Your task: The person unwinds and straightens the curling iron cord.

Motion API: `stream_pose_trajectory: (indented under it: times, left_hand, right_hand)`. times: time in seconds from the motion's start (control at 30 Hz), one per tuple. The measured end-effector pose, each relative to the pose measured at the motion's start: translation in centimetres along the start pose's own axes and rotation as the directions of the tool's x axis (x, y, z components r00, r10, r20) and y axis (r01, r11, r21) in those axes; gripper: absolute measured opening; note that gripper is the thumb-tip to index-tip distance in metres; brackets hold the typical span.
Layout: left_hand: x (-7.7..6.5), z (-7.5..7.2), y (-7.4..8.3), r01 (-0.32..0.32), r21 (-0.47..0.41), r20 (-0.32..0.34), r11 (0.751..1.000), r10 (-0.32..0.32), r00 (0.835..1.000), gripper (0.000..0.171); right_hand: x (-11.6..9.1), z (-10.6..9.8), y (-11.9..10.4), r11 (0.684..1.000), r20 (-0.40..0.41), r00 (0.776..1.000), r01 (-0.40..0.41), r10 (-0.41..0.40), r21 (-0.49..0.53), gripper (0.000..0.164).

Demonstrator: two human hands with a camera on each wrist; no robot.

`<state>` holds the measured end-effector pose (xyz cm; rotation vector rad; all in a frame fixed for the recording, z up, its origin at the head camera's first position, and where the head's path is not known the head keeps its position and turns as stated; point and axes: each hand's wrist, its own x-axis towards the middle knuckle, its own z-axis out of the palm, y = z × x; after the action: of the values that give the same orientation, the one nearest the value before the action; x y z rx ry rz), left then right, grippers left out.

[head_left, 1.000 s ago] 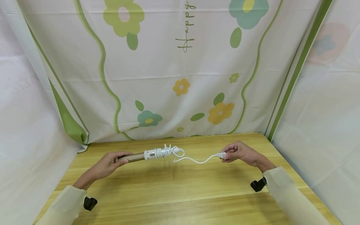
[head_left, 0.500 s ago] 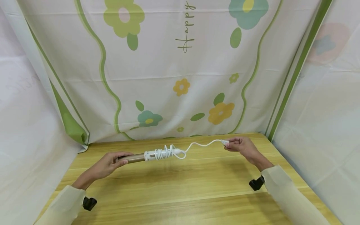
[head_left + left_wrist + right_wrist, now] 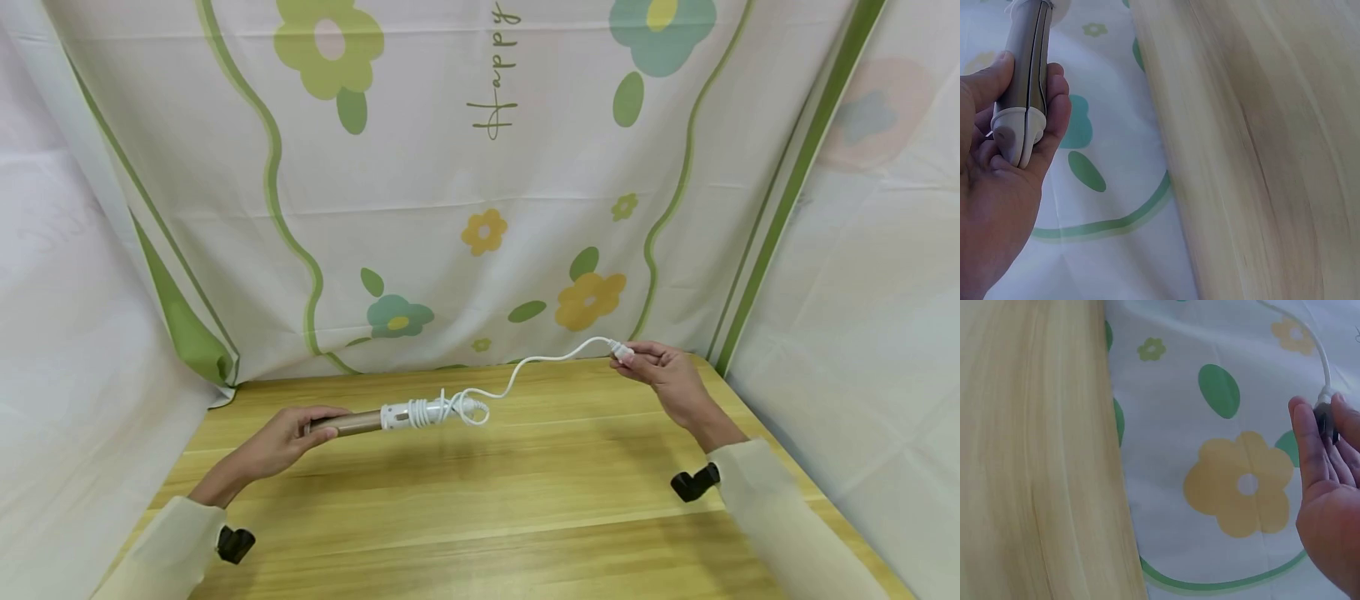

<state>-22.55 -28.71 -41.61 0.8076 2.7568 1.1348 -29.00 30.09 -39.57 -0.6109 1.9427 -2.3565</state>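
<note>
A curling iron (image 3: 358, 423) with a gold barrel and white handle is held above the table, nearly level. My left hand (image 3: 279, 442) grips it by the barrel end, thumb on the near side; the left wrist view shows the barrel (image 3: 1021, 69) and its white tip lying along the fingers. Several turns of the white cord (image 3: 417, 412) wrap the handle, and a loop hangs at its end. From there the free cord (image 3: 517, 375) rises to the right. My right hand (image 3: 675, 385) pinches the plug (image 3: 621, 352) between thumb and fingers, higher than the iron.
Below both hands lies a wooden table (image 3: 465, 517). A white cloth (image 3: 420, 183) with printed flowers hangs behind its far edge, and more white cloth (image 3: 870, 333) hangs at the sides. Small black cameras (image 3: 236, 545) sit on both wrists.
My right hand has moved up and slightly right with the plug, lifting the free cord from a low sag to a rising curve. My left hand and the curling iron have barely shifted.
</note>
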Motion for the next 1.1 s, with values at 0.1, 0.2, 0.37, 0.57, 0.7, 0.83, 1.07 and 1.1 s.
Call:
stream_pose_trajectory:
  times: [0.1, 0.2, 0.37, 0.57, 0.7, 0.83, 1.07, 1.1]
  left_hand:
    - [0.0, -0.1, -0.1, 0.018, 0.01, -0.014, 1.0, -0.018, 1.0, 0.037]
    - [-0.1, -0.1, -0.3, 0.031, 0.02, -0.038, 0.999, -0.03, 0.999, 0.038]
    - [-0.1, -0.2, -0.4, 0.034, 0.026, -0.068, 0.999, -0.032, 0.997, 0.038]
    - [-0.3, -0.5, -0.6, 0.031, 0.019, -0.068, 0.999, -0.03, 0.997, 0.038]
    - [-0.5, -0.7, -0.6, 0.036, 0.005, -0.059, 0.999, -0.036, 0.998, 0.039]
    - [-0.6, -0.9, -0.5, 0.039, -0.001, -0.055, 0.999, -0.038, 0.998, 0.039]
    - [-0.8, -1.1, -0.4, 0.026, 0.017, -0.06, 1.0, -0.024, 0.998, 0.037]
    - [-0.9, -1.1, -0.4, 0.023, 0.015, -0.058, 1.0, -0.022, 0.998, 0.037]
  right_hand:
    - [-0.3, -0.3, -0.4, 1.0, 0.034, 0.999, 0.009, -0.009, -0.003, 0.02]
    - [-0.5, -0.8, -0.6, 1.0, 0.084, 0.996, 0.016, -0.016, -0.003, 0.024]
    - [-0.9, -1.8, -0.7, 1.0, 0.174, 0.985, 0.005, -0.001, -0.027, 0.028]
    - [-1.5, -3.4, -0.5, 0.971, 0.26, 0.948, -0.131, 0.181, -0.198, 0.025]
    - [-1.7, -4.2, -0.1, 0.918, 0.302, 0.899, -0.212, 0.318, -0.336, 0.029]
    - [-1.9, -4.6, 0.4, 0.869, 0.274, 0.874, -0.27, 0.402, -0.414, 0.032]
    - [-2.0, -4.9, 0.9, 0.812, 0.117, 0.887, -0.346, 0.446, -0.469, 0.039]
    - [-1.9, -4.9, 0.9, 0.806, 0.087, 0.893, -0.352, 0.442, -0.476, 0.041]
